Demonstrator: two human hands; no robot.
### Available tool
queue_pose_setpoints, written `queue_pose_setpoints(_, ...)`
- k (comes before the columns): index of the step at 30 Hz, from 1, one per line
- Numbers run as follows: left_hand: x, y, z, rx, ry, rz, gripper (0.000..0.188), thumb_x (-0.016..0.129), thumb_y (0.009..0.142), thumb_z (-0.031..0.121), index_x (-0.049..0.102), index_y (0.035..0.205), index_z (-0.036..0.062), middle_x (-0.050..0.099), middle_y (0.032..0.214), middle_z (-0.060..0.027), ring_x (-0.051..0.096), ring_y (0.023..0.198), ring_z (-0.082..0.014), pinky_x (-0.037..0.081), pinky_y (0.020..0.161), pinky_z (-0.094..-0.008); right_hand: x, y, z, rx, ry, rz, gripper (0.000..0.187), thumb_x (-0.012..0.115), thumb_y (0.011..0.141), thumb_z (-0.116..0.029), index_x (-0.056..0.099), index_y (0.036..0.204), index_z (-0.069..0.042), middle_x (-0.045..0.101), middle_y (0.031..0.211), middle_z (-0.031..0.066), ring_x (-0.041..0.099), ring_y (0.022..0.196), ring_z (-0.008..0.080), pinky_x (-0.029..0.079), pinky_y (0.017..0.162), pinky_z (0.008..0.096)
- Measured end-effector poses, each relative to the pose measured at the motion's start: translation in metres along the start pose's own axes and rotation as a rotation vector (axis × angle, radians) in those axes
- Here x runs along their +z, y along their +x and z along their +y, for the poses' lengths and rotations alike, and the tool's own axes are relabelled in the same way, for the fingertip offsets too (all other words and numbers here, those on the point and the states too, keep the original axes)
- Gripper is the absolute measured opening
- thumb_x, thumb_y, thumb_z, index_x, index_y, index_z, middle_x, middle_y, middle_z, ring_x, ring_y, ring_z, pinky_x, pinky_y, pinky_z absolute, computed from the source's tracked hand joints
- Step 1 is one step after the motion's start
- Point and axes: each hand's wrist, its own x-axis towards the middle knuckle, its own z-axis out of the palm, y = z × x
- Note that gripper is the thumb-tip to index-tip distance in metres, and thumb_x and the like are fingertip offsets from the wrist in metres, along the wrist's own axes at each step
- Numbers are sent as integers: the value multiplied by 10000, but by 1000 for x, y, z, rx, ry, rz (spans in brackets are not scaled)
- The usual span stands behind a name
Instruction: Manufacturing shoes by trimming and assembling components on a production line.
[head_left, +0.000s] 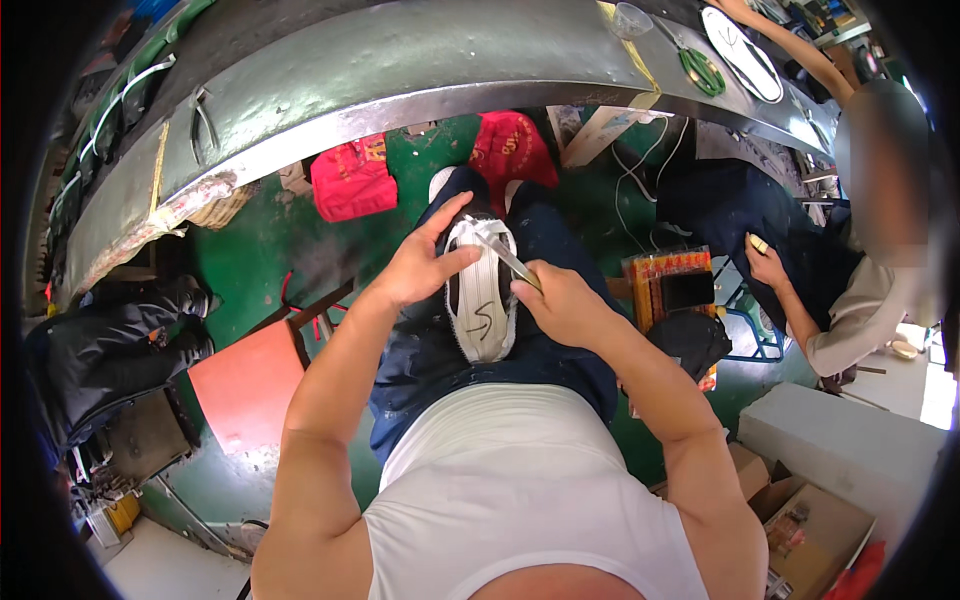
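A white shoe upper (pixel 484 310) lies sole side up across my lap, its rim gathered inward and a dark curved mark drawn on its underside. My left hand (pixel 424 262) grips its left side near the far end, thumb laid over the rim and index finger stretched along the edge. In my right hand (pixel 566 302) is a long silver metal tool (pixel 514 260), flat like a blade. The tool's tip rests at the shoe's far end. My fingers hide its handle, so its exact kind is unclear.
Ahead runs a long metal-topped bench (pixel 420 60) with pliers (pixel 204 125), a green coil (pixel 702 72) and a white sole (pixel 742 55). Red bags (pixel 353 180) lie beneath. An orange-pink board (pixel 250 385) stands left. A co-worker (pixel 870 290) sits right, by a black phone (pixel 688 290).
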Motion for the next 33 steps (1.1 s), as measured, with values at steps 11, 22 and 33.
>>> queue_pose_setpoints(11,42,-64,-19,-206,43,204,465,513,966,122,454,1389,-61,656,1130,-122,592,1037,-144,458,924,-283,50,4,37,260,288,158,802,837,703,-492,527,1164,86,666,1065,236,656,1022,349,502,884,381)
queue_pose_setpoints(22,37,-42,-25,-339,-306,-150,691,484,803,-89,406,1478,44,604,1282,-44,557,1174,-152,405,1025,-275,47,-15,94,162,768,8,250,653,865,-39,547,1086,6,628,857,60,624,721,143,536,651,301)
queue_pose_setpoints(33,73,-46,11,-314,519,-126,830,859,692,209,432,1352,-59,634,1207,-198,626,1115,-268,471,983,-354,45,-25,109,270,1396,45,322,620,895,-29,556,1209,-61,650,1064,54,657,912,181,574,759,345)
